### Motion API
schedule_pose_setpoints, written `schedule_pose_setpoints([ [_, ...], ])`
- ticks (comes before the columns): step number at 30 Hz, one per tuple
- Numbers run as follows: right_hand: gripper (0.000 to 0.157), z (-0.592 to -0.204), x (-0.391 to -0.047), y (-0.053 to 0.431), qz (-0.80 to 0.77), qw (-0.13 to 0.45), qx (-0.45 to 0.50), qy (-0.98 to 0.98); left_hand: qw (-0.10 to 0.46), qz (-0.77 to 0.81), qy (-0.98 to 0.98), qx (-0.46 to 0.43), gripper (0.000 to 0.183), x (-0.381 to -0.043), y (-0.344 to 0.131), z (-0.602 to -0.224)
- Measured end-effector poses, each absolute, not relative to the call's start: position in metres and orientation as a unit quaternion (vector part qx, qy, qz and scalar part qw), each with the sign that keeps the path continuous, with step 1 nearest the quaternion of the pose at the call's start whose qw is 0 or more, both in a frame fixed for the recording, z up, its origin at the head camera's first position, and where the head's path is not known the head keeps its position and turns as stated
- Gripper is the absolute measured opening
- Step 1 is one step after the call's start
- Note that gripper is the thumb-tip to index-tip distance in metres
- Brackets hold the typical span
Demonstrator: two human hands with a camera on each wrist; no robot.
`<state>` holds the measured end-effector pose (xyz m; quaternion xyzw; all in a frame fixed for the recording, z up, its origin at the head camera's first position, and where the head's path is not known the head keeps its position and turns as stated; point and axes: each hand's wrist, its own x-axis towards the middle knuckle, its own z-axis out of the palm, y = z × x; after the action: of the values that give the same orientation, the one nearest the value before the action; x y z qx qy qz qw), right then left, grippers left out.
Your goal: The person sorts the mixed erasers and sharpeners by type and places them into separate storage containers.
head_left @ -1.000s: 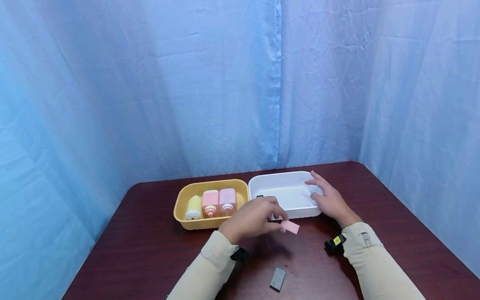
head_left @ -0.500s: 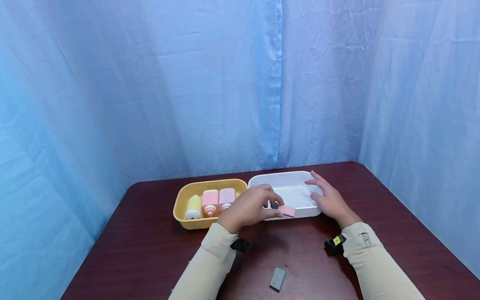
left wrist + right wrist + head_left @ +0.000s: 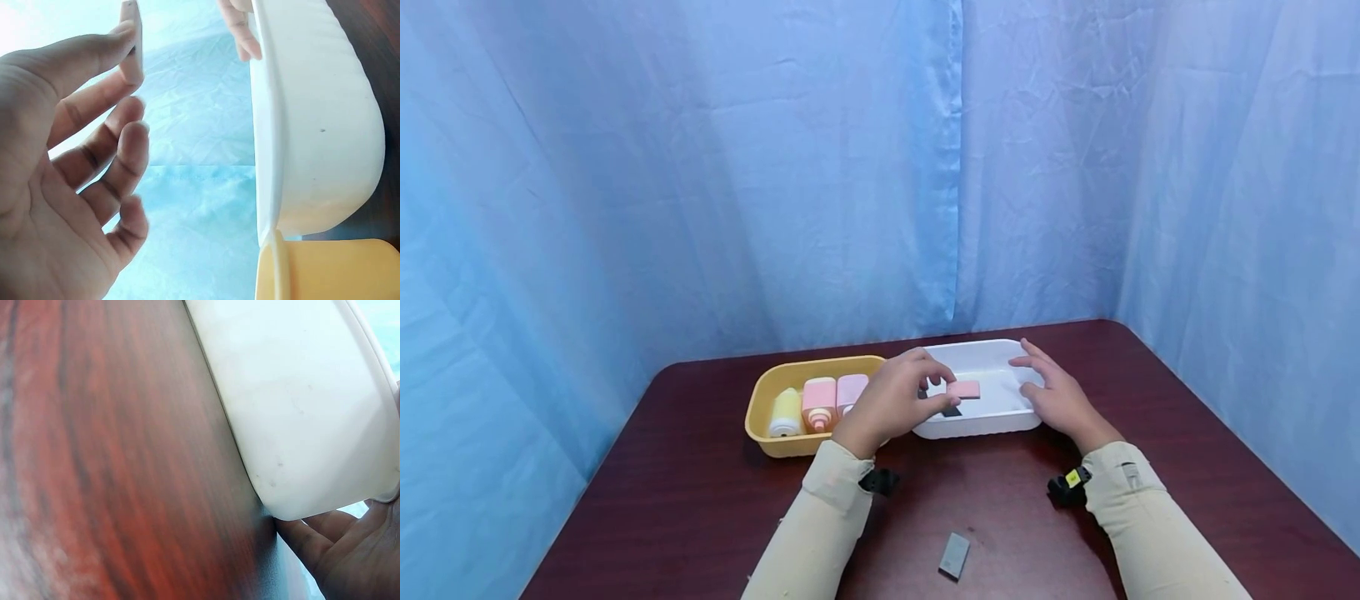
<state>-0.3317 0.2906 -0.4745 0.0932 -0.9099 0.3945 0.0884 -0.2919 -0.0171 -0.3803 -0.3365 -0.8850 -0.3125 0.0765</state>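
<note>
Between thumb and fingertips, my left hand [image 3: 891,400] pinches a small flat pink block [image 3: 964,390], held over the white plastic bin [image 3: 985,426]. The block [image 3: 132,44] appears edge-on in the left wrist view. My right hand [image 3: 1062,407] holds the bin's right end, with fingers over the rim. In the right wrist view, part of that hand [image 3: 356,550] lies against the bin's outer end. A dark flat piece [image 3: 952,412] shows inside the bin, partly hidden by my left hand.
A yellow bin [image 3: 760,421] stands left of the white one. It holds a yellow bottle [image 3: 786,408], a pink bottle [image 3: 819,396] and a lilac bottle [image 3: 852,387], partly hidden. A small grey block [image 3: 954,556] lies near the front of the dark red table [image 3: 662,500].
My left hand has carried the pink block forward and slightly left, from in front of the white bin to above its inside. My right hand has stayed at the bin's right end.
</note>
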Motion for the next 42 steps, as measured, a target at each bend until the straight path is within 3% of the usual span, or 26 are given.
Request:
schedule_pose_setpoints([
  [11, 0.042, -0.473, -0.331, 0.291, 0.399, 0.081, 0.092, -0.909, 0.144, -0.324, -0.889, -0.290, 0.027, -0.298, -0.023, -0.385],
  [23, 0.042, -0.474, -0.332, 0.292, 0.401, 0.080, 0.095, -0.908, 0.113, -0.315, -0.919, -0.209, 0.027, -0.303, -0.017, -0.394],
  [42, 0.041, -0.475, -0.332, 0.292, 0.401, 0.084, 0.095, -0.907, 0.105, -0.298, -0.921, -0.226, 0.028, -0.305, -0.014, -0.405],
])
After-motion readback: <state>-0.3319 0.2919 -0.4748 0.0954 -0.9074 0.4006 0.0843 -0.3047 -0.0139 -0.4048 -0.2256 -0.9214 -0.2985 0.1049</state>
